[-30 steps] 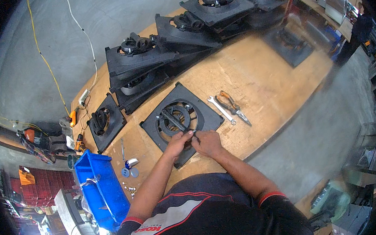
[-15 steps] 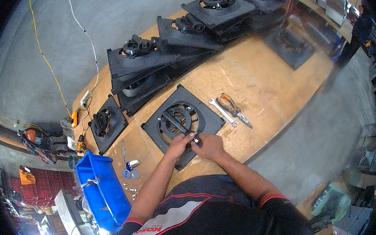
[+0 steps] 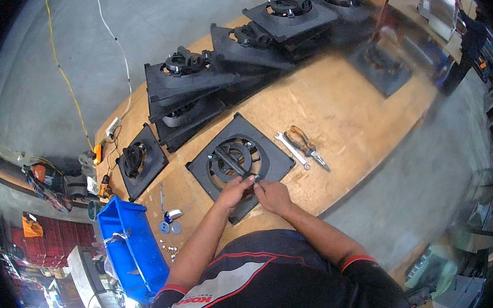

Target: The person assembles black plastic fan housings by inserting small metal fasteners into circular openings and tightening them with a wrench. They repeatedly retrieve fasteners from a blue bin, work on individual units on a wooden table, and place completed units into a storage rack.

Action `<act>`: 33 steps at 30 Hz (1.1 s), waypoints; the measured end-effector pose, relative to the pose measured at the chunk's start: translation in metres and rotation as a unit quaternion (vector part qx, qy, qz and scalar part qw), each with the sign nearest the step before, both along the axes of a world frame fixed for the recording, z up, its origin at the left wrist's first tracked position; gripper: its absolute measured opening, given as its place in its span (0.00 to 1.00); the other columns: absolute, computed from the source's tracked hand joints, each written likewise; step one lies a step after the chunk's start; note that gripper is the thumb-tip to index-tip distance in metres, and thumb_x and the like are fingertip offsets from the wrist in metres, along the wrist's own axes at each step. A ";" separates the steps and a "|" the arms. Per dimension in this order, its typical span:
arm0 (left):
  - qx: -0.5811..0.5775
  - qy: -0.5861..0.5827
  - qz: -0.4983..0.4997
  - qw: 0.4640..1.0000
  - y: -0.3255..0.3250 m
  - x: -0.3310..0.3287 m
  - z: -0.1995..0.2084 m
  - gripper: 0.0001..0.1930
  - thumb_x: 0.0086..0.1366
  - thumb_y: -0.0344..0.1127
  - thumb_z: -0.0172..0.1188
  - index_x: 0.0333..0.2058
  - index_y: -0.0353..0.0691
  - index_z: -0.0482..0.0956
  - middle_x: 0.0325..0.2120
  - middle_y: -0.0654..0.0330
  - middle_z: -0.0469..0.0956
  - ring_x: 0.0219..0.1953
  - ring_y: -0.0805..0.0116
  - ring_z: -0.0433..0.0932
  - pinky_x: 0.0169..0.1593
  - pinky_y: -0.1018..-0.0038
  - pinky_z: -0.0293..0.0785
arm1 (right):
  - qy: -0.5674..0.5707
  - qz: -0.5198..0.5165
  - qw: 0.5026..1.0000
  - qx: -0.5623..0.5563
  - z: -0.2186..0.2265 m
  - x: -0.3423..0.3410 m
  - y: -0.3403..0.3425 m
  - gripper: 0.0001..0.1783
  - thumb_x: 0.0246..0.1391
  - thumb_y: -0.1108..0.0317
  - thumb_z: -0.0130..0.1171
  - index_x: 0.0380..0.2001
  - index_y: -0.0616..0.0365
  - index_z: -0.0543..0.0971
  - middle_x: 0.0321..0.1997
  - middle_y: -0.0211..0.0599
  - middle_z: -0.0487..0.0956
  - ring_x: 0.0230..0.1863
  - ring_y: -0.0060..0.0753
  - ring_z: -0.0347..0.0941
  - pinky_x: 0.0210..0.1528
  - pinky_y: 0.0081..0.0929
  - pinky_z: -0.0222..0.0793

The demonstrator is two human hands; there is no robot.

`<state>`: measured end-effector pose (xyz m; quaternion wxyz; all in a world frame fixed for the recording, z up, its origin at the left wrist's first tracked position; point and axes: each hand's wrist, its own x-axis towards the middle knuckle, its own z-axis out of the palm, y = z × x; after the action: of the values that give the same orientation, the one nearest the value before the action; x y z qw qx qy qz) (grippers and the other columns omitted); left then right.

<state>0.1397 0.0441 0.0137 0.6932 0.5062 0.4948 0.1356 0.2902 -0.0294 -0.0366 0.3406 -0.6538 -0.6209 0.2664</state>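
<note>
The left hand grips the near end of a black tube on a square black plastic frame, near centre; the right hand curls its fingers there, what they hold unclear, both covering the frame's near part. Right lie one silver metal wrench and one pair of orange-and-black pliers; left, one blue plastic bin and two round grey discs.

On my wooden table I record a square black frame and, clockwise round it, stacked black frames at twelve o'clock, wrench and pliers at three, grey-blue discs at eight, another frame at nine.
</note>
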 end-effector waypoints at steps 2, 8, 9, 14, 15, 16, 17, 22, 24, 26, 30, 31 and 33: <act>0.012 0.015 0.005 1.000 0.000 -0.001 -0.002 0.18 0.70 0.51 0.57 0.36 0.41 0.77 0.30 0.66 0.77 0.32 0.75 0.73 0.39 0.75 0.70 | -0.006 -0.005 1.000 -0.025 0.001 -0.002 0.000 0.23 0.58 0.49 0.51 0.29 0.60 0.78 0.28 0.54 0.81 0.31 0.61 0.79 0.36 0.55 0.73; 0.006 -0.008 0.019 1.000 0.000 -0.004 -0.015 0.18 0.70 0.52 0.57 0.36 0.40 0.77 0.30 0.65 0.77 0.32 0.75 0.74 0.39 0.75 0.70 | 0.008 -0.022 1.000 -0.009 0.007 -0.004 -0.004 0.23 0.60 0.49 0.50 0.31 0.61 0.77 0.28 0.55 0.81 0.32 0.61 0.79 0.36 0.55 0.73; 0.009 -0.010 0.021 1.000 0.001 -0.002 -0.014 0.18 0.70 0.52 0.57 0.36 0.40 0.77 0.30 0.66 0.77 0.32 0.75 0.74 0.39 0.76 0.70 | 0.034 -0.014 0.999 -0.020 0.000 -0.002 -0.001 0.23 0.60 0.49 0.51 0.32 0.61 0.77 0.28 0.55 0.81 0.32 0.61 0.79 0.37 0.55 0.73; -0.006 -0.001 0.018 1.000 -0.003 -0.002 -0.002 0.19 0.70 0.52 0.57 0.37 0.40 0.77 0.30 0.66 0.77 0.34 0.75 0.74 0.41 0.75 0.70 | -0.001 -0.012 1.000 -0.025 0.027 0.000 -0.006 0.22 0.61 0.51 0.50 0.30 0.62 0.77 0.27 0.57 0.80 0.33 0.62 0.78 0.38 0.55 0.72; -0.004 -0.003 0.017 1.000 -0.003 -0.002 -0.002 0.19 0.70 0.52 0.57 0.37 0.40 0.77 0.30 0.66 0.77 0.34 0.75 0.74 0.41 0.75 0.70 | 0.001 -0.018 1.000 -0.011 0.030 0.000 -0.007 0.22 0.61 0.51 0.50 0.29 0.62 0.77 0.27 0.57 0.80 0.34 0.63 0.78 0.38 0.55 0.72; 0.003 0.006 0.020 1.000 -0.003 -0.003 -0.001 0.19 0.70 0.52 0.57 0.37 0.40 0.77 0.31 0.66 0.78 0.34 0.75 0.74 0.41 0.75 0.70 | 0.002 -0.023 1.000 0.002 0.031 0.000 -0.007 0.23 0.61 0.51 0.50 0.28 0.62 0.77 0.27 0.58 0.80 0.34 0.63 0.78 0.38 0.55 0.72; 0.008 0.015 0.020 1.000 -0.005 0.000 0.005 0.19 0.70 0.52 0.57 0.37 0.40 0.78 0.31 0.66 0.78 0.34 0.76 0.74 0.41 0.75 0.70 | 0.031 -0.015 0.999 -0.007 0.027 0.001 -0.006 0.22 0.61 0.51 0.50 0.30 0.62 0.77 0.28 0.57 0.80 0.34 0.62 0.78 0.38 0.54 0.72; -0.002 -0.013 -0.001 1.000 0.003 -0.003 -0.012 0.20 0.69 0.54 0.58 0.37 0.40 0.78 0.32 0.64 0.79 0.34 0.75 0.74 0.42 0.75 0.70 | 0.171 -0.006 0.984 -0.055 -0.011 0.001 0.004 0.21 0.61 0.51 0.52 0.32 0.61 0.77 0.28 0.53 0.81 0.34 0.59 0.79 0.37 0.52 0.73; 0.006 -0.007 0.006 1.000 0.000 -0.006 -0.009 0.21 0.69 0.54 0.58 0.37 0.39 0.79 0.32 0.64 0.79 0.34 0.75 0.74 0.42 0.75 0.70 | 0.038 -0.015 0.999 0.001 0.021 -0.002 -0.007 0.21 0.62 0.52 0.50 0.31 0.62 0.77 0.27 0.54 0.80 0.34 0.59 0.79 0.36 0.52 0.73; 0.001 -0.012 0.013 1.000 0.000 -0.006 -0.009 0.21 0.69 0.54 0.58 0.37 0.39 0.79 0.32 0.64 0.79 0.34 0.75 0.74 0.41 0.74 0.70 | -0.028 -0.016 0.999 0.025 0.030 -0.003 -0.010 0.22 0.63 0.52 0.49 0.31 0.62 0.78 0.27 0.55 0.80 0.34 0.58 0.79 0.36 0.52 0.72; 0.018 0.000 -0.004 1.000 -0.006 0.007 0.021 0.21 0.69 0.54 0.58 0.36 0.39 0.78 0.31 0.64 0.78 0.34 0.74 0.74 0.41 0.74 0.70 | 0.279 -0.006 0.949 -0.146 -0.010 -0.003 0.003 0.21 0.62 0.52 0.50 0.35 0.62 0.78 0.28 0.55 0.80 0.34 0.58 0.79 0.36 0.52 0.73; 0.000 0.005 -0.014 1.000 -0.003 0.008 0.019 0.20 0.69 0.53 0.58 0.38 0.38 0.79 0.33 0.64 0.79 0.35 0.75 0.74 0.42 0.76 0.70 | 0.422 -0.003 0.880 -0.218 -0.024 -0.002 0.005 0.21 0.62 0.51 0.50 0.37 0.61 0.78 0.28 0.55 0.80 0.34 0.58 0.79 0.36 0.53 0.73; -0.038 0.016 -0.017 0.999 0.002 -0.001 0.008 0.19 0.70 0.50 0.57 0.41 0.37 0.80 0.35 0.64 0.80 0.37 0.76 0.74 0.45 0.78 0.70 | 0.253 0.008 0.960 -0.122 -0.014 -0.001 0.003 0.21 0.62 0.52 0.51 0.36 0.61 0.78 0.28 0.55 0.80 0.33 0.58 0.79 0.35 0.52 0.73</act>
<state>0.1385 0.0466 0.0220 0.7063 0.4899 0.5018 0.0964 0.2894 -0.0266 -0.0507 0.4018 -0.5965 -0.4828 0.4997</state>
